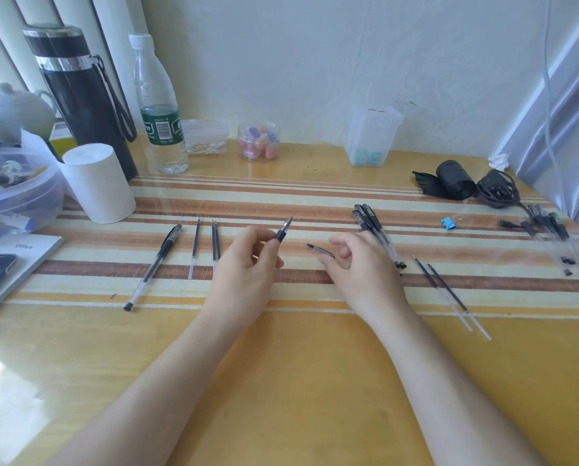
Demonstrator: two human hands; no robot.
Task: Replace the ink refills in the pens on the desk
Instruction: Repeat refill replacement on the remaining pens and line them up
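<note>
Pen [283, 230] half-hidden in left hand [244, 274]; right hand's [365, 270] cap [320, 251] grip unclear.

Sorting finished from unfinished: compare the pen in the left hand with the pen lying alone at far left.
The held pen is uncapped, metal tip bare; the lying pen wears its cap. The held pen is raised, pinched by the left hand, only tip and black grip showing; the lying pen rests flat, untouched, fully visible. Both have a black grip.

Cap [320, 251] on desk [298, 364] between left hand [244, 264] and right hand [362, 264]. Capped pen [155, 265], refills [215, 243] left of left hand; pen bundle [377, 232] behind right hand (spare refills [449, 290] right).
</note>
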